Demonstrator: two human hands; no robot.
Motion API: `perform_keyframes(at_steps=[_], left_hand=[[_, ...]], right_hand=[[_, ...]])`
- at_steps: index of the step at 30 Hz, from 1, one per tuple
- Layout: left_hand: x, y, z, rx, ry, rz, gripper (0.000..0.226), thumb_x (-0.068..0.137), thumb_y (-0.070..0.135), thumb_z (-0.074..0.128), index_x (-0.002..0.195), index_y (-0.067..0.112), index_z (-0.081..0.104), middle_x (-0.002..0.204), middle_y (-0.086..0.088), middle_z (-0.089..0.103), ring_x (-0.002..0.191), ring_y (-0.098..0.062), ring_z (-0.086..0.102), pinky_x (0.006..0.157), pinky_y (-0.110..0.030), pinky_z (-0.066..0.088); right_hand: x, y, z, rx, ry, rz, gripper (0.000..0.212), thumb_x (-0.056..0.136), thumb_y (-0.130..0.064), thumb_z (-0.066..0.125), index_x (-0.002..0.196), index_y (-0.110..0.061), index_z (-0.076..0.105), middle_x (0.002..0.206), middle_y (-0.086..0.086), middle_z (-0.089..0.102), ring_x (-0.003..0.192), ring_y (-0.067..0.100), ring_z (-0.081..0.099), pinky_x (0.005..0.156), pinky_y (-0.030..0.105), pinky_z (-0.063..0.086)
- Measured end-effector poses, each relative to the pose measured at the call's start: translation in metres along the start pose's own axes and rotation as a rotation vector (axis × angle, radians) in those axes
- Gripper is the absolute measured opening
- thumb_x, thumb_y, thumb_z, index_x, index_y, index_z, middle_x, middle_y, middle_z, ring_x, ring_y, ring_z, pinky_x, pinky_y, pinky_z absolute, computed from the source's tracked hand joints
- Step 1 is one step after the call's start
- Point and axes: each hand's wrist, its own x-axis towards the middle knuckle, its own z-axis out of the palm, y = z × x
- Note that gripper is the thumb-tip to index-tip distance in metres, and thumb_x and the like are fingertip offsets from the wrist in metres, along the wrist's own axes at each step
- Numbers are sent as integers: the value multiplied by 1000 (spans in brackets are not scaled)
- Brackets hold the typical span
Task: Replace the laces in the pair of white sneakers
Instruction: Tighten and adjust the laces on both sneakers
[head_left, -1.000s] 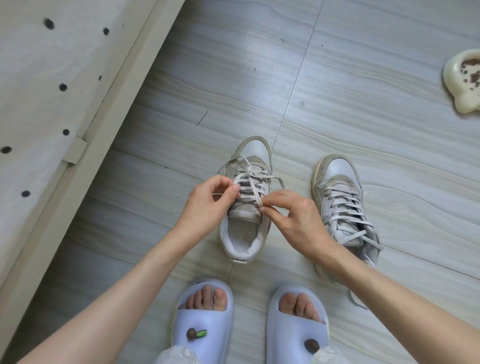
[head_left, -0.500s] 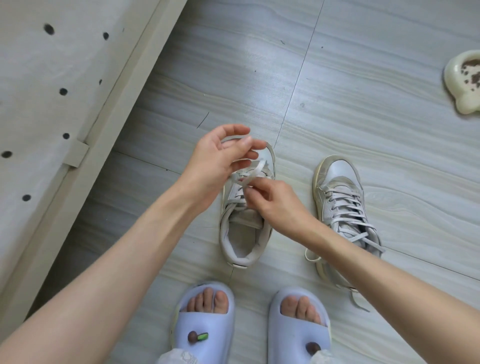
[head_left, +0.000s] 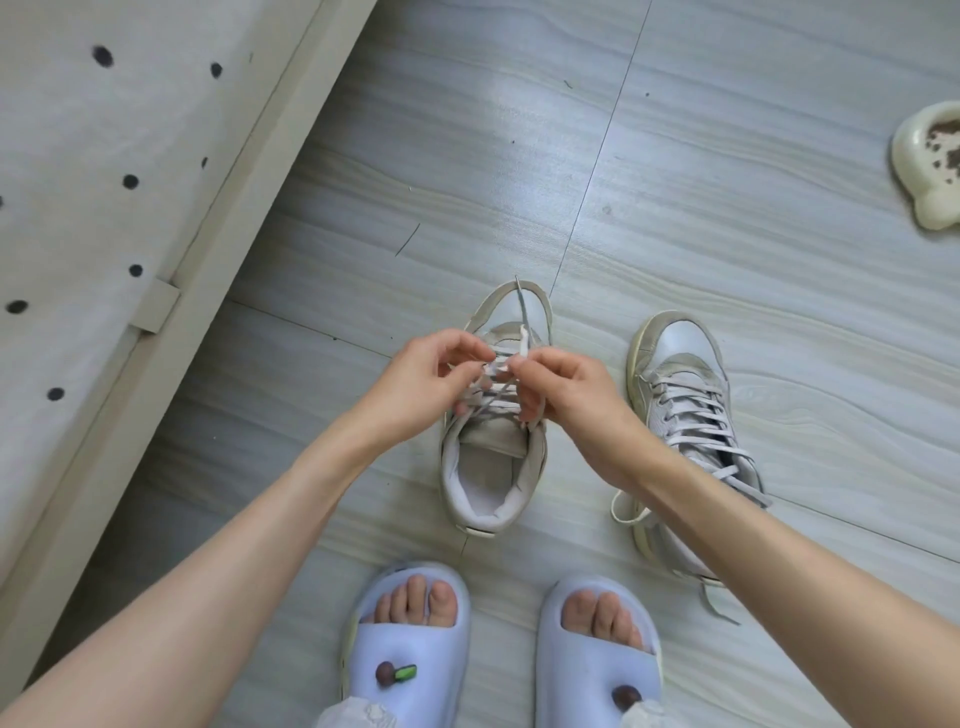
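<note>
**Hands meet over the left sneaker**

Both hands have drawn together since half a second ago. Left hand (head_left: 423, 382) and right hand (head_left: 563, 387) each pinch the lace (head_left: 521, 345) above the left sneaker (head_left: 493, 457); the laced right sneaker (head_left: 685, 395) stands just beside on the floor (head_left: 727, 156).

My left hand (head_left: 426, 387) is down from its raised, fingers-spread pose half a second ago and now pinches the lace (head_left: 521, 340) over the near sneaker (head_left: 496, 457), knuckle to knuckle with my right hand (head_left: 563, 387). The right has slid toward three o'clock. A lace end now pokes up toward twelve o'clock across the toe, where none showed before.
</note>
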Motion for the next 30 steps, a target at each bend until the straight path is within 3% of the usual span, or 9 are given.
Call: perform_keyframes(at_steps=[2, 5, 11, 16, 19, 21, 24, 27, 30], left_hand=[[-2, 3, -3, 83, -108, -7, 18, 89, 3, 57, 93, 20, 62, 74, 10, 64, 47, -3, 46, 54, -15, 40], [-7, 4, 0, 220, -264, -31, 13, 88, 9, 60, 91, 20, 65, 47, 17, 50, 45, 0, 37, 51, -14, 31], [-6, -3, 0, -35, -124, -126, 11, 90, 12, 58, 80, 16, 61, 72, 3, 56, 55, 3, 47, 54, -8, 35], [-13, -2, 6, 68, -209, -217, 42, 95, 42, 46, 95, 8, 71, 80, -2, 56, 75, -12, 45, 66, -21, 32], [-11, 4, 12, 136, -124, -192, 51, 96, 51, 36, 90, 11, 67, 86, -4, 57, 71, -9, 46, 65, -21, 34], [-9, 9, 14, -29, -22, -146, 35, 99, 41, 34, 101, 19, 61, 92, 3, 60, 67, 1, 48, 62, -13, 37], [-6, 12, 12, -429, 40, -127, 20, 98, 31, 40, 115, 29, 51, 94, 10, 64, 70, 1, 53, 61, -15, 42], [-4, 13, 7, -629, 117, -135, 15, 97, 23, 44, 92, 21, 58, 74, 11, 66, 67, -2, 58, 64, -22, 38], [-3, 7, 1, -914, 156, -170, 24, 100, 19, 36, 81, 14, 49, 53, 5, 56, 58, -10, 60, 73, -31, 52]], right_hand=[[1, 1, -3, -9, 1, 0, 31, 93, -22, 55, 65, -10, 56, 52, -1, 47, 52, 12, 42, 64, 32, 37], [2, -1, -7, -47, -6, 6, 27, 90, -16, 59, 64, -14, 57, 52, -6, 52, 51, 8, 45, 62, 24, 40], [-6, 4, -15, -589, 108, -143, 17, 81, -3, 62, 78, -20, 61, 76, 4, 63, 71, 17, 54, 70, 27, 43], [-6, -4, -14, -282, 105, -98, 27, 81, 2, 64, 72, -23, 62, 71, -1, 65, 72, 12, 62, 80, 31, 50], [-7, -10, -11, -109, 69, -129, 22, 84, 3, 61, 77, -18, 65, 71, -5, 68, 70, 3, 66, 73, 16, 50], [-11, -11, -10, -64, 52, -144, 20, 86, 0, 61, 79, -17, 67, 68, -9, 69, 71, 2, 66, 72, 15, 49], [-16, -8, -10, -53, 51, -128, 18, 88, -7, 60, 78, -19, 69, 73, -3, 70, 76, 8, 65, 76, 21, 50], [-17, -4, -10, 13, 88, -86, 20, 90, -9, 57, 76, -16, 69, 78, 4, 70, 82, 18, 64, 86, 34, 50], [-14, -3, -14, 299, 117, 21, 30, 96, -10, 46, 71, -12, 63, 78, 2, 69, 80, 19, 63, 88, 36, 49]])
